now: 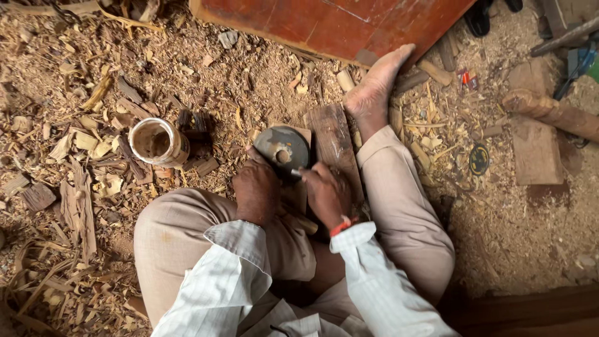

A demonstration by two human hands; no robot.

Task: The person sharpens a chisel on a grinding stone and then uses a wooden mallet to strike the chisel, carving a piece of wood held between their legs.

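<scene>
From my seat the view is evenly lit by soft, warm daylight, with no glare. Shadows are short and gentle: one lies just right of the white cup, another under the bent legs. The floor stays sharp at centre, slightly smeared and bowed toward the corners. The bottom right corner falls dim.

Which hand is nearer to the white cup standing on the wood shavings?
Left. The left hand is to the right of the white cup, by the round grey disc. The right hand lies farther right, beyond the left hand, beside the wooden plank.
</scene>
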